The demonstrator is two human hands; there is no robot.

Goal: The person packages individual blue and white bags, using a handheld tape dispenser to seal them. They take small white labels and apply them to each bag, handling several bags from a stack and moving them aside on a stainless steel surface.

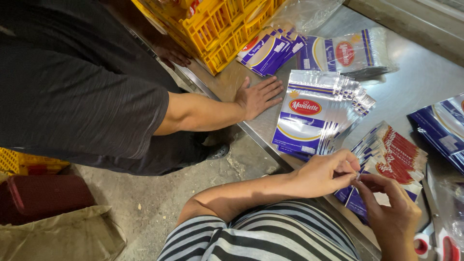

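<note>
Crowding the upper right of the frame, the steel table (415,82) carries several fanned stacks of glossy printed bags, and that slick surface is the main hazard: a nudge could send a fan sliding apart or off the near edge. The yellow crate (217,29) at top centre sits tight against one stack, so shifting it may drag those bags along. A co-worker's hand (258,96) lies flat on the table just beside the middle stack (309,116), and a sweep of that arm could scatter it. At lower right, the left hand (328,174) and right hand (391,212) meet over the blue-and-red stack (396,154), both nearly closed, fingertips pinching something small I cannot make out; it could slip and vanish among the bags. The tape dispenser (430,244) at the bottom right corner may snag a wrist.
</note>
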